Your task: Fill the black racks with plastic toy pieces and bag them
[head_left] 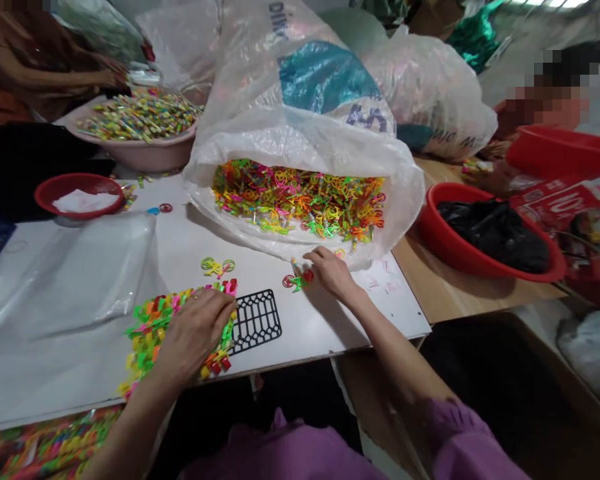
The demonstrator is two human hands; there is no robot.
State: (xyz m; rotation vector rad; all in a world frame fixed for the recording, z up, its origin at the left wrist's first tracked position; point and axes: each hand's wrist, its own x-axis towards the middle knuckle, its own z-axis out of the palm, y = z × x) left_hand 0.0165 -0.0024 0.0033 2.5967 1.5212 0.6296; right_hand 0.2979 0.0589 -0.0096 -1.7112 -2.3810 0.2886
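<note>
My left hand (pixel 197 327) rests on a mat-like cluster of bright plastic pieces (pixel 147 337) at the table's front edge. Its fingers are bent and close together; whatever lies under their tips is hidden. Right beside it is a black plastic grid (pixel 257 321), flat on the table. My right hand (pixel 331 272) is over the table just in front of the big bag's mouth, fingers apart and slightly bent. By its fingertips lies a small toy bicycle (pixel 296 283) with red wheels and a green frame. A yellow-green toy bicycle (pixel 217 267) lies farther left.
A large white plastic bag (pixel 300 133) spills many colourful toy pieces (pixel 300 197). Clear plastic bags (pixel 80 280) cover the left side. A pink basin (pixel 145 153) of small sticks, a red bowl (pixel 75 193) and a red basin (pixel 485 230) stand around. Co-workers sit at left and right.
</note>
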